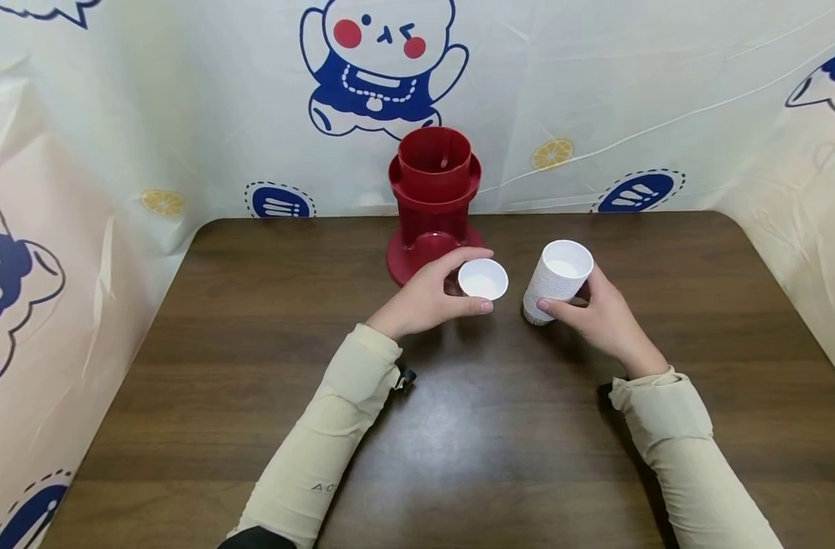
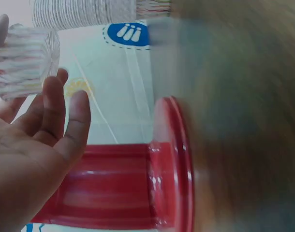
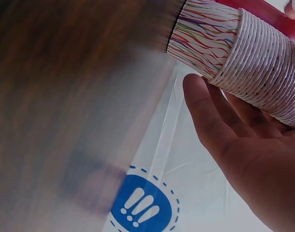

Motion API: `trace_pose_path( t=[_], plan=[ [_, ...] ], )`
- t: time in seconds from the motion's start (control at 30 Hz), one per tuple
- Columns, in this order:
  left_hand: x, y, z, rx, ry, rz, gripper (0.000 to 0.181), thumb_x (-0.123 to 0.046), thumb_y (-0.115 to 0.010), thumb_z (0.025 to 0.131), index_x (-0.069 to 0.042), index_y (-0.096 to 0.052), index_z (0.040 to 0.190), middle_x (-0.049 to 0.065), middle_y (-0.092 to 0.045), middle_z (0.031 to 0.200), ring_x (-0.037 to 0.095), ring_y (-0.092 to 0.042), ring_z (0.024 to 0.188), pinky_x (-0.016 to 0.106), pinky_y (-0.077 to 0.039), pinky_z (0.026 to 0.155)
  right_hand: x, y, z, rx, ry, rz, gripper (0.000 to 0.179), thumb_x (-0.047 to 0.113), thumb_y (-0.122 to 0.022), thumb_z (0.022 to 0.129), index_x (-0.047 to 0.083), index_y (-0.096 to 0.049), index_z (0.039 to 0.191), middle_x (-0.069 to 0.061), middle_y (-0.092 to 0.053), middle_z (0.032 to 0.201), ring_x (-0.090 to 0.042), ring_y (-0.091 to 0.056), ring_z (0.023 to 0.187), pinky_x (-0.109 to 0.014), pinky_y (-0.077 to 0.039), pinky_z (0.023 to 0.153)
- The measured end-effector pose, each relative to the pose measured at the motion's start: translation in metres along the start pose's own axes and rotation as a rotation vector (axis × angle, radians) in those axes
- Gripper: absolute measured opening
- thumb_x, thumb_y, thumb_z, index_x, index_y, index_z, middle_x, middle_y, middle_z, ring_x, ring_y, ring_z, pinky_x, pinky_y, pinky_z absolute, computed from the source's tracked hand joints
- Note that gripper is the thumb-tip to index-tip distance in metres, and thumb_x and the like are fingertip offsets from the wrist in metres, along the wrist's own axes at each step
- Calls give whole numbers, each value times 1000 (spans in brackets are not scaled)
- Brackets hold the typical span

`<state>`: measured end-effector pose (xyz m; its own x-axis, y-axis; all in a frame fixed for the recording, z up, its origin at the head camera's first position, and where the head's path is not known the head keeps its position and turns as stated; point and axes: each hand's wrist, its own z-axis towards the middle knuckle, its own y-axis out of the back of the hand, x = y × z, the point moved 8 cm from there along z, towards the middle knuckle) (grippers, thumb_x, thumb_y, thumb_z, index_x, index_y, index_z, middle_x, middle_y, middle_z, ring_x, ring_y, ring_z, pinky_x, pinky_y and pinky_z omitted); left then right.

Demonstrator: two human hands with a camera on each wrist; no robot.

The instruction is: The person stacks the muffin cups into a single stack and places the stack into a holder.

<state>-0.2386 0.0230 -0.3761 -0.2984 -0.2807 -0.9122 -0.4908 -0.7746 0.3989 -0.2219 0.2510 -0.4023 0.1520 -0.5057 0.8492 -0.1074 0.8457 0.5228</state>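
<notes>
Between the thumb and fingers of my left hand point(image 1: 436, 296) is a small white paper cup point(image 1: 483, 279), its mouth facing up. In the left wrist view this paper cup point(image 2: 26, 62) shows faint coloured streaks and a pleated bottom edge. My right hand point(image 1: 605, 316) grips a tall stack of white paper cups point(image 1: 557, 278), slightly tilted, just right of the single cup and apart from it. Closely spaced rims run along the stack point(image 3: 263, 63) in the right wrist view, and its lowest cup has wavy coloured lines. Whether the stack touches the table cannot be told.
Behind my left hand stands a red plastic stand point(image 1: 434, 217) with an open cylindrical top and a round base, near the back edge of the brown wooden table point(image 1: 252, 381). A white printed curtain point(image 1: 595, 76) hangs behind and at both sides.
</notes>
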Motion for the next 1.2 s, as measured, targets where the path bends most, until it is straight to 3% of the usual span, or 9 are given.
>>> trace_pose_path(
  t=[0.17,0.4,0.6,0.83,1.2],
  plan=[
    [-13,1,10,-54,-47,-10,70,-26,-84,84,-18,-52,146,-2,-55,132,16,-54,112,35,-52,91,-1,0,1,3,3,5,74,16,-82,87,2,-39,145,-20,-57,128,-34,-57,116,-53,-46,99],
    [-27,3,21,-94,-49,-84,70,-20,-84,83,-13,-48,142,3,-56,127,18,-59,108,31,-53,89,2,-1,2,1,25,9,74,16,-82,87,3,-39,146,-20,-58,128,-32,-57,115,-52,-47,98],
    [-36,2,31,-128,-70,-81,64,-20,-83,84,-11,-52,139,5,-59,124,20,-59,106,31,-52,89,0,-1,3,2,23,9,73,18,-81,87,4,-39,145,-19,-57,128,-33,-57,116,-53,-47,99],
    [-47,-10,45,-119,-56,-35,63,-30,-81,87,-16,-53,141,0,-61,125,14,-60,107,27,-52,89,-2,1,1,7,15,-5,75,22,-79,89,4,-36,148,-18,-55,132,-34,-57,117,-55,-46,100],
    [-53,-24,61,-80,-24,-46,59,-31,-75,92,-13,-53,143,2,-61,127,15,-63,106,25,-53,88,-1,0,1,8,36,1,77,23,-79,90,6,-35,151,-18,-55,132,-34,-57,116,-53,-46,99]
  ],
)
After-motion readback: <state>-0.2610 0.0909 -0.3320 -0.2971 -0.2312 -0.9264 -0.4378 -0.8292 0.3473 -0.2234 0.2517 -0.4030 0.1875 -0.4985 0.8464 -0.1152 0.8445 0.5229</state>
